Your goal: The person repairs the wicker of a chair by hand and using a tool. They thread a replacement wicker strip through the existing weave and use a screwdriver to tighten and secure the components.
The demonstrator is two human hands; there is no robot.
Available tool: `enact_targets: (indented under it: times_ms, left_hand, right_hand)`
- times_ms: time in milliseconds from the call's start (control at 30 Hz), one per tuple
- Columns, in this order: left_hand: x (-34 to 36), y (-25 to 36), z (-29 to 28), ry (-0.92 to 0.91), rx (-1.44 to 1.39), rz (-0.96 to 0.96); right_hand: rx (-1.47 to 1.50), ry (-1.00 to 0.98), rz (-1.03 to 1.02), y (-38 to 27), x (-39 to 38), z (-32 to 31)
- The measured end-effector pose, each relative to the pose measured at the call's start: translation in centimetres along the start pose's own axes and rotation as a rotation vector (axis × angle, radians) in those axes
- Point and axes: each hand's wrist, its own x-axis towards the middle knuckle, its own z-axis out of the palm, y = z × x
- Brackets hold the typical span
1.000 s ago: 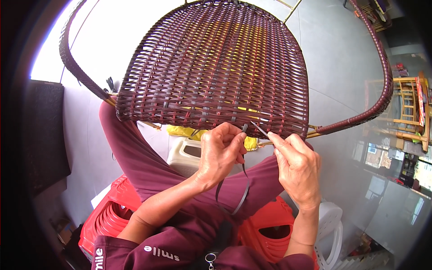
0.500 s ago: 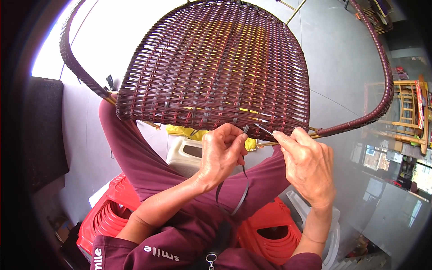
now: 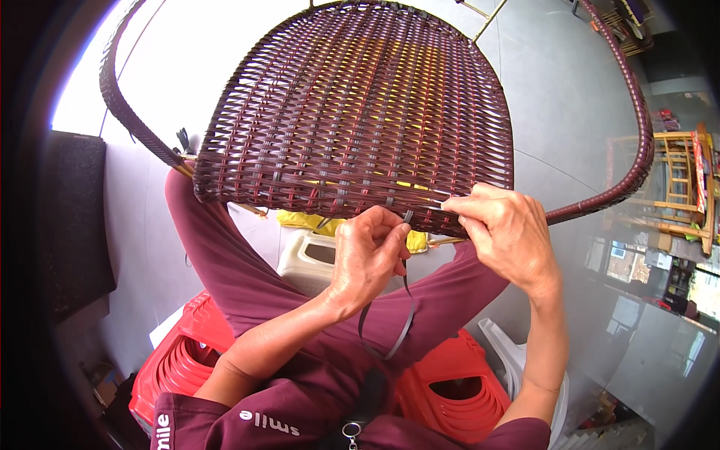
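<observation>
A dark red-brown woven chair seat (image 3: 360,112), with some grey strands, spans the upper middle, its near edge at my hands. My left hand (image 3: 367,255) pinches a flat grey strip (image 3: 408,216) just below that edge; the strip's loose length (image 3: 409,319) loops down over my thighs. To the right, my right hand (image 3: 506,240) is closed on a thin metal tool, largely hidden by the fingers, whose light tip lies against the weave around the lowest rows. Its fingertips touch the seat a little above and right of my left hand.
Curved woven chair arms (image 3: 641,142) flank the seat. Red plastic stools (image 3: 450,412) are beside my legs, with a beige plastic stool (image 3: 304,255) and yellow cloth (image 3: 296,220) below the seat. A black panel (image 3: 79,217) stands left; wooden frames (image 3: 682,187) lie right.
My right hand first shifted rightward, then rose onto the seat's lower rows, so less of the metal tool shows. My left hand holds the strip in nearly the same place.
</observation>
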Motion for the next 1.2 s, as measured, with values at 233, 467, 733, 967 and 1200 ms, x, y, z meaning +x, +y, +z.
enact_targets:
  times_ms: [233,467,733,967,1200]
  left_hand:
    - [-0.1,0.0,0.1,-0.012,0.002,0.007]
    - [-0.1,-0.2,0.0,0.000,-0.022,0.010]
    - [0.0,-0.1,0.1,0.002,-0.024,-0.007]
    - [-0.4,-0.9,-0.5,-0.032,-0.066,-0.023]
    - [-0.6,-1.5,-0.3,-0.011,-0.042,0.005]
  right_hand:
    - [0.341,0.096,-0.035,2.9,-0.8,2.5]
    - [0.310,0.209,-0.062,2.7,-1.4,3.5]
    - [0.409,0.136,0.005,3.0,-0.7,2.9]
    - [0.384,0.140,-0.043,3.2,-1.0,3.1]
    - [0.428,0.275,-0.103,1.9,-1.2,4.1]
